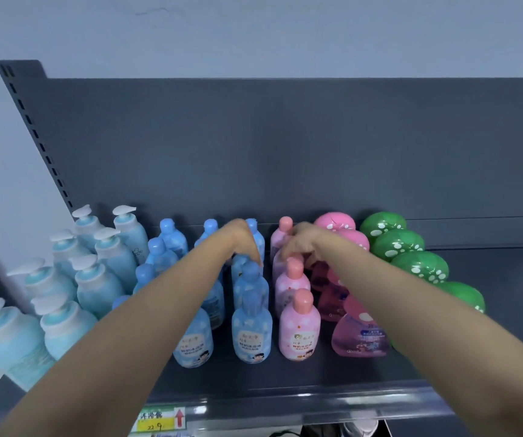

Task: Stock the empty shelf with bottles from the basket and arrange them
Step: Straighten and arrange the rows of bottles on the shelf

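Row-tidying, looks like: left hand point(246, 244) on blue bottle point(250, 274) cap, grip too blurry; right hand point(299, 244) curled over pink bottle point(279, 269) top.

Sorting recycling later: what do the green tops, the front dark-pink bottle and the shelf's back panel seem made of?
Green tops: probably hard plastic, glossy, with bright highlights. Dark-pink bottle: translucent tinted plastic; light shows through. Back panel: likely painted metal, matte grey, no glare.
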Available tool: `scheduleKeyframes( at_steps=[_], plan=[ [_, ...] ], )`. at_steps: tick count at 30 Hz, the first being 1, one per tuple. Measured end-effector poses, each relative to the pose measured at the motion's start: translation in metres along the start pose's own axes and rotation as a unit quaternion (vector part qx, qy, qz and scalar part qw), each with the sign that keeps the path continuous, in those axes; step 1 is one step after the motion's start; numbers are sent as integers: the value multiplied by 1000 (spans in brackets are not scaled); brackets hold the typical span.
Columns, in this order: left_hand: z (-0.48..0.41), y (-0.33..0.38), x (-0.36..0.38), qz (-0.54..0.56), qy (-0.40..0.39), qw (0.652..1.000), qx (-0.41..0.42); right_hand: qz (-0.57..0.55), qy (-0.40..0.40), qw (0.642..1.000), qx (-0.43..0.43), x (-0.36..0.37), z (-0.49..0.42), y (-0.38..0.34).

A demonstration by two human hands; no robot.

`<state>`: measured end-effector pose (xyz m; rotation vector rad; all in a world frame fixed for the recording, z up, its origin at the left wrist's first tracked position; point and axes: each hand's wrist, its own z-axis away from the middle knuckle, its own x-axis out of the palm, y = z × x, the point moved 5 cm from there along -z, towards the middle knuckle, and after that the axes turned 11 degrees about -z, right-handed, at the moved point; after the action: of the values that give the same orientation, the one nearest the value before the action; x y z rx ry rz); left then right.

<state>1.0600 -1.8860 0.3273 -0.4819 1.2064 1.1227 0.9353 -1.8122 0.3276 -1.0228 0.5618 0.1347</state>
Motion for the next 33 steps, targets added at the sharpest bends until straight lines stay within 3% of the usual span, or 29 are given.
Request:
scheduleKeyframes(
  at_steps=[4, 13, 21, 24, 28, 33],
  plan=[
    [-8, 0, 6, -23, -7, 1000, -8, 24, -13, 999, 19, 5, -9, 7],
    [-16, -8, 13, 56, 15, 998, -9, 55, 4, 998, 9, 5, -21, 12],
    [-15, -1, 12, 57, -6, 998, 13, 83, -17, 996, -3, 1, -15, 8],
    [-11, -5, -18, 78, 40, 996, 8, 47, -11, 998, -29, -21, -12, -9],
    [-23, -7, -52, 159, 123, 980, -1, -38, 82, 995, -38, -48, -35, -26],
    [-54, 1, -23, 95, 41, 995, -4, 60, 27, 998, 3, -20, -57, -17]
  ],
)
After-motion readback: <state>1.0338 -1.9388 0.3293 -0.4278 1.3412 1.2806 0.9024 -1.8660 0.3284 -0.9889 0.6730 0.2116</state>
